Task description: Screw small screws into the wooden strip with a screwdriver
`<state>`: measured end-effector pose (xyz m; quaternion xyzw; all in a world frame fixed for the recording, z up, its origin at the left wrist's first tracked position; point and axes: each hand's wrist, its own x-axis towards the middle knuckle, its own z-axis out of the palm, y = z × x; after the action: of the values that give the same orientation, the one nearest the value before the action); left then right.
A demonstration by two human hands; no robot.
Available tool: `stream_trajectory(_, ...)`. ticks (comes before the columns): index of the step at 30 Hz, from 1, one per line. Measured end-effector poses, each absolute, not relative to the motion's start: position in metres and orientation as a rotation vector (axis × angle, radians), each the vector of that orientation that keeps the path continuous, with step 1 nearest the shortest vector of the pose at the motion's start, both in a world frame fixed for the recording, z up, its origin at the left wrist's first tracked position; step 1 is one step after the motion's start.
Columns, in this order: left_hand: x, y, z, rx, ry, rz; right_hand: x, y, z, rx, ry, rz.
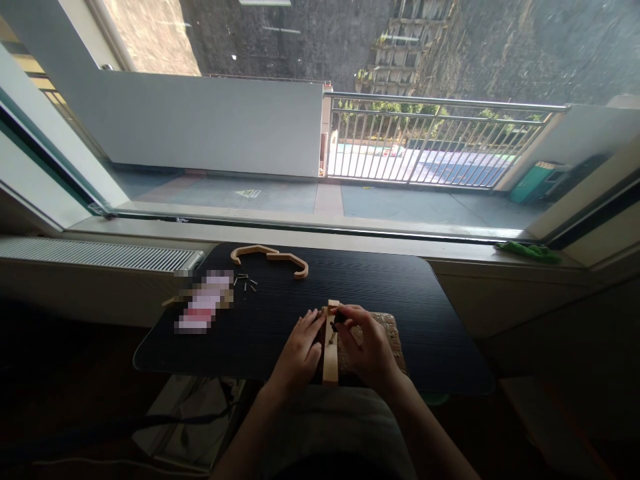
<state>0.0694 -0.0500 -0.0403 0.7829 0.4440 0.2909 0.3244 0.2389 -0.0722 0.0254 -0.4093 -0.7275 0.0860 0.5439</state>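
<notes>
A pale wooden strip lies lengthwise in front of me, along the left side of a rough brown block. My left hand rests flat on the strip's left side, fingers stretched out, its fingertips touching near the far end. With bent fingers, my right hand grips a small dark-handled tool above the strip. A thin metal shaft slants down from it to the wood; the exact kind of tool is too small to tell. Part of the block is covered by my right hand.
Two curved wooden hooks lie at the back of the black table. Several screws or nails are scattered left of them, beside a blurred pink-and-white packet. A radiator and a window sill border the table.
</notes>
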Motion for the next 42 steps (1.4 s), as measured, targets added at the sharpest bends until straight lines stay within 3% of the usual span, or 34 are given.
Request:
stream_trajectory(24,0.079,-0.062,-0.035,2.053,1.238,0.876,0.243,-0.071,0.021,-0.967,-1.73,0.248)
stream_trajectory(42,0.07,-0.06,-0.037,2.242,1.134,0.66,0.244,-0.069,0.031,-0.952,-1.792,0.173)
